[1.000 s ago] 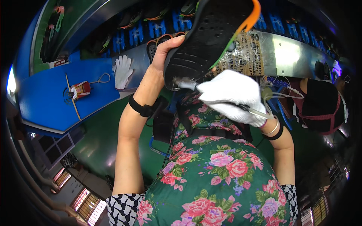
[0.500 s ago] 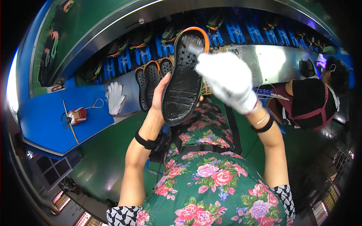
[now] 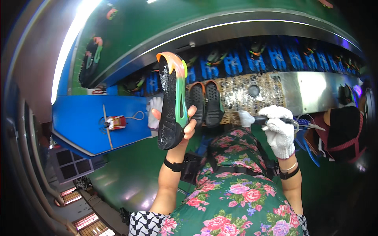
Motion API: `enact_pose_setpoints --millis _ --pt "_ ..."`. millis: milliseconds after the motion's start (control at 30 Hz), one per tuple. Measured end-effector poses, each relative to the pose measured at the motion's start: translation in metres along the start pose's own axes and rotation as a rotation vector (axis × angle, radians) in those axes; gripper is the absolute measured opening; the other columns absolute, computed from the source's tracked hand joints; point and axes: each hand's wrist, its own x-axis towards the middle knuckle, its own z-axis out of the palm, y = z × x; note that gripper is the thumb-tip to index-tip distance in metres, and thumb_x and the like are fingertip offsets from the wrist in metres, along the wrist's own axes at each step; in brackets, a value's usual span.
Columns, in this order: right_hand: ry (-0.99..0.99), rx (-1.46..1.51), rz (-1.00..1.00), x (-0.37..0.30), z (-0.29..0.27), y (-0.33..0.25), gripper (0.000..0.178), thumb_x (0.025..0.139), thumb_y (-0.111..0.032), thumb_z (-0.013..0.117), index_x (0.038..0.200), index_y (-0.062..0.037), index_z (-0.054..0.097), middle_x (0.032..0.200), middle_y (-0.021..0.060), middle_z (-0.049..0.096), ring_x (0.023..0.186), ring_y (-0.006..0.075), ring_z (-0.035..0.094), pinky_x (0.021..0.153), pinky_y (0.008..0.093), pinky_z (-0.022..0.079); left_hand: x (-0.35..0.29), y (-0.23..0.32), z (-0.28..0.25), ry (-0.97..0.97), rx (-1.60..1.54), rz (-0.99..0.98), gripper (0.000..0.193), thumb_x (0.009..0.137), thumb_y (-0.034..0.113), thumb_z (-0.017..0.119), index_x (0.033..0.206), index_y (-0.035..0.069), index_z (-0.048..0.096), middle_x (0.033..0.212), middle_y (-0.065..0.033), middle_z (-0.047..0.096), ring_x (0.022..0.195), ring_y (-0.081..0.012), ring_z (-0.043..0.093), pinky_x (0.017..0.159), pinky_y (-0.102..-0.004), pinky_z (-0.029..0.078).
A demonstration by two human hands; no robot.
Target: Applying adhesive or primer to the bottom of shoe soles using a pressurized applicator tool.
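Observation:
My bare left hand (image 3: pixel 189 125) grips a black shoe sole (image 3: pixel 168 114) with an orange and green sidewall, held upright and turned partly edge-on. Its inner face looks shiny and wet. My right hand (image 3: pixel 278 133), in a white knitted glove, is closed around the dark handle of a brush (image 3: pixel 246 118). The brush has a whitish collar, and its bristles point left, apart from the sole. Just beyond the held sole, two more black soles (image 3: pixel 214 103) with perforated inner faces lie on the bench.
A smeared, glossy work surface (image 3: pixel 262 92) lies ahead, carrying a dark round piece (image 3: pixel 253 91). Behind it runs a line of blue racks (image 3: pixel 233 63) bearing shoe parts. At left is a blue table (image 3: pixel 78 122) with a red-and-white item (image 3: pixel 117 122). A co-worker (image 3: pixel 344 129) sits at right.
The brush has left the sole's inner face and moved right and lower with my right hand. My left hand has turned the sole so its coloured side shows. The view has shifted too.

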Motion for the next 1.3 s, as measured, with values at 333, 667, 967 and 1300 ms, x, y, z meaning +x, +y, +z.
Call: enact_pose_setpoints --millis 333,667,967,1300 --pt "0.121 -0.058 0.082 0.009 -0.024 0.049 0.021 0.082 0.005 0.071 0.102 0.0052 0.075 0.107 0.021 0.076 0.076 0.0174 0.071 0.071 0.0266 0.058 0.038 0.113 0.046 -0.209 0.365 0.037 0.116 0.085 0.078 0.064 0.157 -0.002 0.022 0.134 -0.0331 0.046 0.067 -0.0218 0.055 0.049 -0.0257 0.049" --pt "0.095 -0.161 0.176 0.018 -0.017 0.073 0.022 0.084 0.004 0.074 0.106 0.0047 0.077 0.103 0.0154 0.078 0.077 0.0147 0.069 0.07 0.0267 0.056 0.132 0.235 0.052 0.384 0.458 0.833 0.117 0.094 0.081 0.039 0.162 0.001 -0.012 0.167 -0.0302 0.009 0.15 -0.0486 0.027 0.122 -0.0574 0.031" --pt "0.152 -0.127 0.137 0.007 -0.03 0.07 0.021 0.084 0.006 0.072 0.104 0.0059 0.076 0.104 0.0179 0.077 0.076 0.0169 0.07 0.071 0.0272 0.056 0.228 0.167 0.039 0.55 2.546 1.039 0.086 0.08 0.031 0.085 0.154 0.011 0.046 0.149 -0.0271 0.047 0.14 -0.0394 0.042 0.117 -0.0506 0.033" --pt "0.239 -0.113 0.084 -0.008 -0.065 0.069 0.02 0.083 0.006 0.072 0.103 0.0055 0.076 0.105 0.0206 0.077 0.074 0.0183 0.071 0.069 0.0275 0.058 0.135 0.337 0.059 1.454 2.727 0.821 0.116 0.064 0.062 0.089 0.156 0.018 0.032 0.15 -0.0339 0.041 0.139 -0.0494 0.041 0.11 -0.058 0.038"
